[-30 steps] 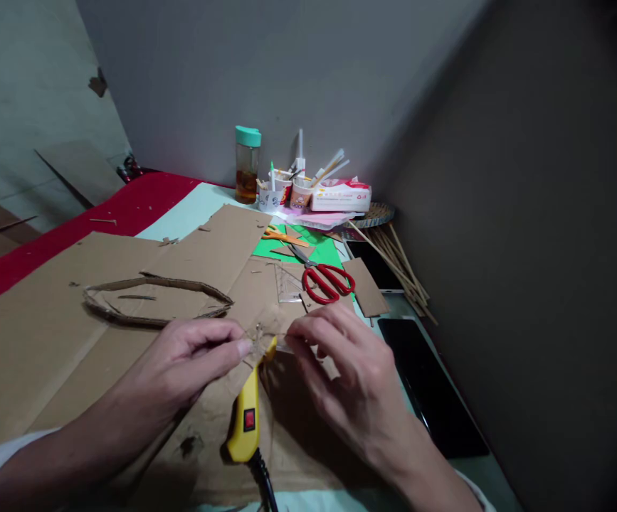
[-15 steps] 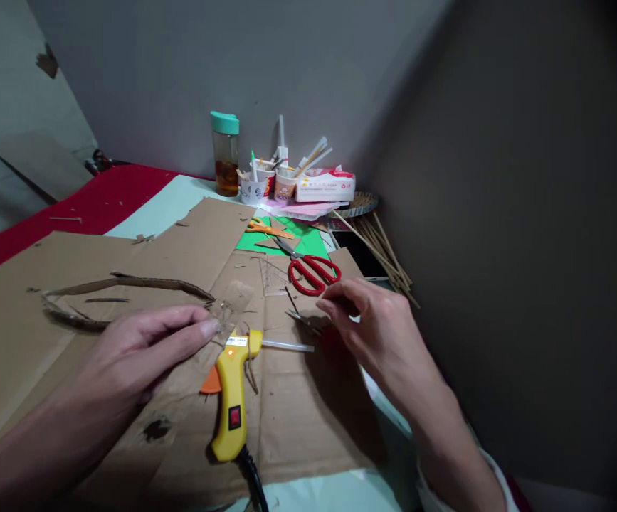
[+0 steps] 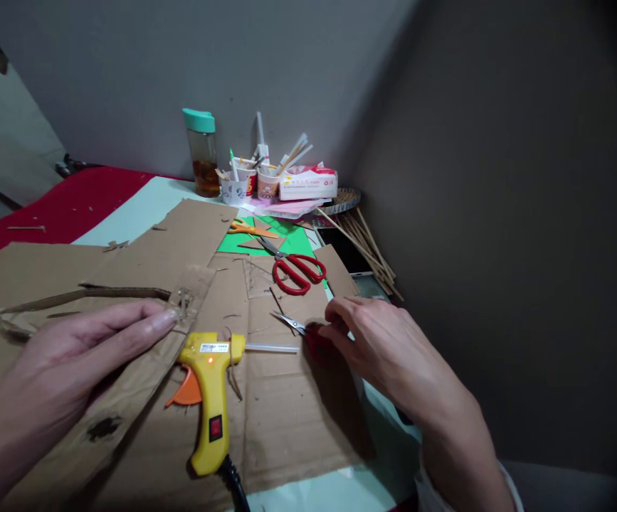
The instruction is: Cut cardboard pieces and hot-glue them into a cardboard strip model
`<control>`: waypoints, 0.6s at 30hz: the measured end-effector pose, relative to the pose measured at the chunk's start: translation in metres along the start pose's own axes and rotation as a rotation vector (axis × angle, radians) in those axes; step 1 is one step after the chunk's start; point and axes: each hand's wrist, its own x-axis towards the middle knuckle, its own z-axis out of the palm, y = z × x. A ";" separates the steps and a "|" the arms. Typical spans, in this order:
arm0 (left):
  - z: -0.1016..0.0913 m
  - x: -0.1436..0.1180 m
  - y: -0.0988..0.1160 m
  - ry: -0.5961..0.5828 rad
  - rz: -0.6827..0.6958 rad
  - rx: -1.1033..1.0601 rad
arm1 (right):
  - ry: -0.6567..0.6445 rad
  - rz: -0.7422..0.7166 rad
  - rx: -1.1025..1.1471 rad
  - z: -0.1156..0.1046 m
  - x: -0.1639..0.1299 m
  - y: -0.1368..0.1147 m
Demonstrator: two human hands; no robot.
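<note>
Pinching small scrap in L hand, R hand at small scissors

Work looks approx. midway, judging by what's out. Done: long, narrow cardboard frame [image 3: 137, 292] is formed, partly hidden behind L hand [image 3: 110, 341]; cut bits lie about. Left: hard to say; small scrap [image 3: 183, 302] is in hand, i.e. not set down, & can't tell if it touches the frame.

L fingers are clamped on the scrap, material unclear. R hand [image 3: 393, 348] has fingers curled by the red handles of small scissors [image 3: 292, 322]; can't tell if they grip. Yellow glue gun [image 3: 213, 398], light lit, lies btwn hands w/ glue stick [image 3: 273, 348] poking out the rear, on big cardboard sheet [image 3: 297, 419].

Surface [image 3: 116, 211] has red & pale cover. Farther back: larger scissors [image 3: 287, 257], orange scissors [image 3: 260, 230], clear set square [image 3: 257, 286], green sheet [image 3: 300, 242]; then bottle [image 3: 204, 153] w/ brown liquid, paper cups [image 3: 233, 190], tissue pack [image 3: 311, 186]. Wooden sticks [image 3: 377, 249] at R. Grey wall [image 3: 233, 64] behind; rm dim.
</note>
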 end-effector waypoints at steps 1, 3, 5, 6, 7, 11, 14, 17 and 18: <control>-0.001 0.001 0.002 0.032 -0.002 -0.003 | 0.011 -0.025 0.033 0.001 0.000 -0.005; -0.001 0.002 0.007 0.065 -0.016 -0.024 | 0.021 -0.095 0.136 0.005 0.000 -0.020; 0.000 0.002 0.013 0.048 -0.039 -0.101 | 0.015 -0.173 0.310 0.014 -0.003 -0.041; 0.002 0.001 0.016 0.066 -0.023 -0.153 | 0.027 -0.211 0.338 0.020 -0.004 -0.051; 0.003 0.001 0.019 0.068 -0.025 -0.194 | 0.013 -0.249 0.356 0.026 -0.006 -0.061; 0.011 -0.002 0.023 0.066 -0.095 -0.363 | 0.073 -0.257 0.275 0.049 -0.010 -0.088; 0.012 -0.003 0.018 -0.003 -0.081 -0.478 | 0.177 -0.268 0.336 0.061 -0.010 -0.095; 0.009 -0.003 0.014 -0.038 -0.061 -0.484 | 0.235 -0.284 0.411 0.070 -0.012 -0.098; 0.008 -0.004 0.013 -0.047 -0.051 -0.478 | 0.247 -0.296 0.414 0.073 -0.013 -0.098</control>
